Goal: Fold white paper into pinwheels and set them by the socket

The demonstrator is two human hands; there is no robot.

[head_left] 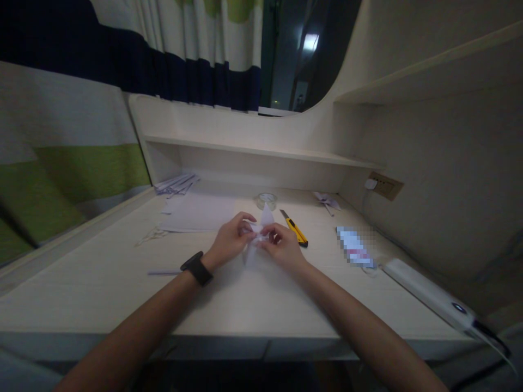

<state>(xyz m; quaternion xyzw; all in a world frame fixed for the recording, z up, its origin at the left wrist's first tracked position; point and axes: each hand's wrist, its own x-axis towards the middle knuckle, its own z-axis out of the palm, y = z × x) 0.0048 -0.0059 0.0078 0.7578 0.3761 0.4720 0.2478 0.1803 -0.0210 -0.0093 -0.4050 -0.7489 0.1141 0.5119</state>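
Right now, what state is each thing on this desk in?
Folded paper piece: partly folded, pinched between both hands above the desk.
Left hand: closed on the paper, black wristband on its wrist.
Right hand: closed on the paper.
Yellow utility knife: lying flat, untouched.
Tape roll: lying flat.
Paper sheets: lying flat.

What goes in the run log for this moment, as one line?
left hand: pinching folded paper | right hand: pinching same paper | nearby: yellow utility knife, tape roll | surface: desk
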